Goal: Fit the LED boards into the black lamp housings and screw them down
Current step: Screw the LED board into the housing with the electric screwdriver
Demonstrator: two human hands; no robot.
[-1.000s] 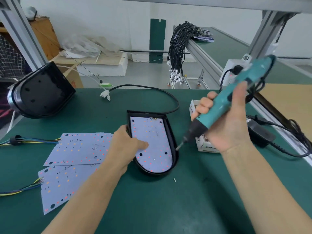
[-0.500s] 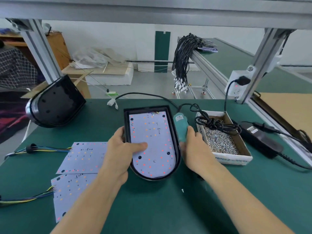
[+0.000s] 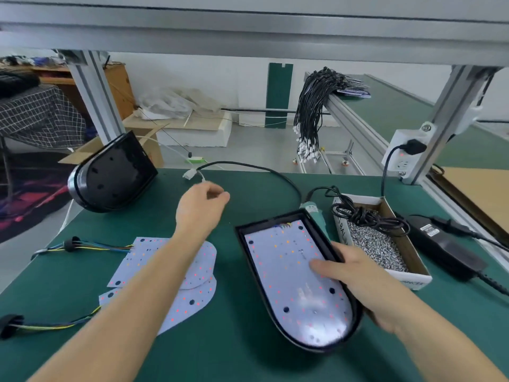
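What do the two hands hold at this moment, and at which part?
The right hand grips the black lamp housing at its right rim, thumb on the LED board. The left hand holds nothing visible.

Lettering shows on the screw box point(image 3: 413, 282) front, the power adapter point(image 3: 429, 230) label and the screwdriver point(image 3: 312, 209) label, all too blurred to read.

Desk point(image 3: 248, 359): dark green surface. Lamp housing point(image 3: 327, 244): black. LED board point(image 3: 292, 271) inside it: white, dotted with red and orange points and a few black holes. Loose boards point(image 3: 198, 296): same white with red dots. Wires point(image 3: 91, 246): blue, yellow and green. Screwdriver point(image 3: 316, 216): teal. Screw box point(image 3: 413, 279): white outside, brown inside, silver screws. Cloth point(image 3: 35, 114) at far left: black with white checks.
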